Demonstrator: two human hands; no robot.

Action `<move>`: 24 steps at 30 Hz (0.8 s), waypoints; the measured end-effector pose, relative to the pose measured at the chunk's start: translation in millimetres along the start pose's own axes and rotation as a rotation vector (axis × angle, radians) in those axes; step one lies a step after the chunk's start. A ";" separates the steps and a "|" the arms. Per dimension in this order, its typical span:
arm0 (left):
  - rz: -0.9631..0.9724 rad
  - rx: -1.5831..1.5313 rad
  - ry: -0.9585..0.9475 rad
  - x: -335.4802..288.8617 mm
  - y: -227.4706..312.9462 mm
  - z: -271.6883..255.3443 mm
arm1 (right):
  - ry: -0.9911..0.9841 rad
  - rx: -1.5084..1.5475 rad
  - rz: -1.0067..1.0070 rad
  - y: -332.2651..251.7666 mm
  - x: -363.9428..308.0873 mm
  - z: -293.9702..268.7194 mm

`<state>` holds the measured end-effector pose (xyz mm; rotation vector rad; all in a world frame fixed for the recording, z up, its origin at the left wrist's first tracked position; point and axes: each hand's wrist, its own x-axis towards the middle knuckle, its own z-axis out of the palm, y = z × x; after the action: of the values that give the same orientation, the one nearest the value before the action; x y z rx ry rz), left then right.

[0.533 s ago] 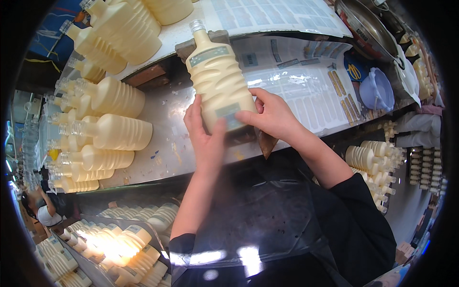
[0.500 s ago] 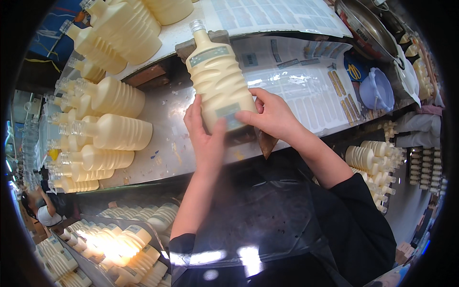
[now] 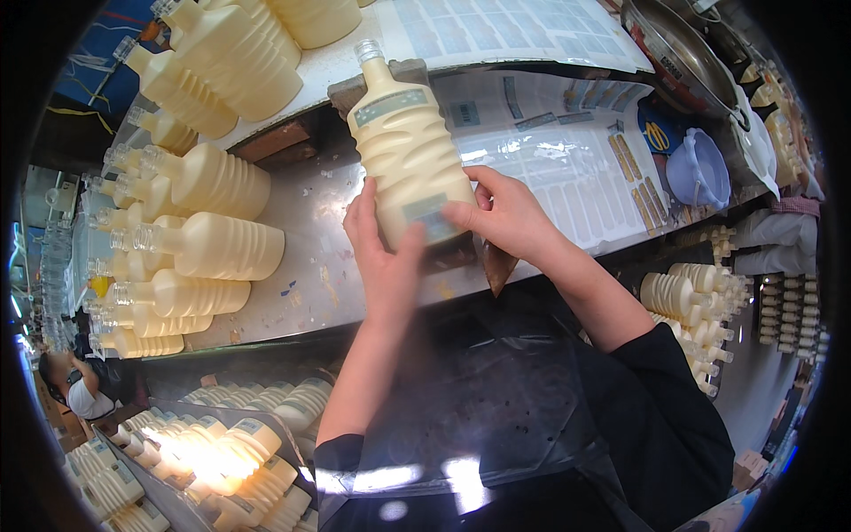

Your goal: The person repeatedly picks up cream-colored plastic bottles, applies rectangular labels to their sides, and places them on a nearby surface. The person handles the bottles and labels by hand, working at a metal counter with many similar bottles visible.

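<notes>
A cream bottle (image 3: 409, 146) with a clear threaded neck and wavy ridges lies face up before me, its neck pointing away. It rests on a brown block-like support (image 3: 344, 92) at its upper end. One grey-green label strip crosses its shoulder, and a grey-blue label (image 3: 427, 215) sits low on its front. My left hand (image 3: 379, 244) is closed along the bottle's left side, its thumb blurred near the lower label. From the right, my right hand (image 3: 503, 217) grips the lower side, thumb pressed at the label's edge and fingers partly hidden behind.
Several cream bottles (image 3: 229, 246) lie on the metal table's left side, more standing on the white shelf beyond. Label sheets (image 3: 567, 191) spread to the right, beside a lavender bucket (image 3: 698, 168) and a metal pan (image 3: 683, 53). Crates of labelled bottles (image 3: 239, 461) are at lower left. A person (image 3: 84, 386) is far left.
The bottle and both hands have shifted very slightly; my grip looks the same. The person at far left has moved a little.
</notes>
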<state>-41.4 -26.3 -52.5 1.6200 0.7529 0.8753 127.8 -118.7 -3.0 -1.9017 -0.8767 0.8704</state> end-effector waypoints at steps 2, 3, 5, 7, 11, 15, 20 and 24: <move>0.000 0.015 0.003 -0.3 1.7 0.9 | 0.002 -0.021 -0.011 -0.4 -0.4 0.4; -0.002 0.026 0.009 -0.5 2.1 1.6 | 0.003 -0.032 -0.017 -0.8 -0.6 0.8; -0.001 0.039 0.019 -0.4 2.3 1.8 | 0.005 -0.034 -0.013 -1.4 -0.5 2.1; 0.005 0.044 0.026 -0.5 1.7 1.5 | 0.009 -0.037 -0.013 -1.8 -0.6 3.2; 0.019 0.079 0.032 -0.5 0.6 2.2 | 0.013 -0.054 -0.027 -0.7 0.1 2.6; 0.013 0.085 0.024 0.0 -1.4 5.1 | 0.056 0.006 0.000 6.6 -0.3 4.0; -0.036 -0.030 0.040 -1.9 4.7 5.2 | 0.019 -0.057 -0.073 9.0 3.8 1.6; -0.043 -0.040 0.014 -0.6 5.4 7.0 | 0.071 0.556 0.216 30.4 29.5 -23.2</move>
<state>-35.5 -31.5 -48.2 1.5584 0.7729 0.8667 169.3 -115.7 -27.4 -1.5363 -0.3354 1.0404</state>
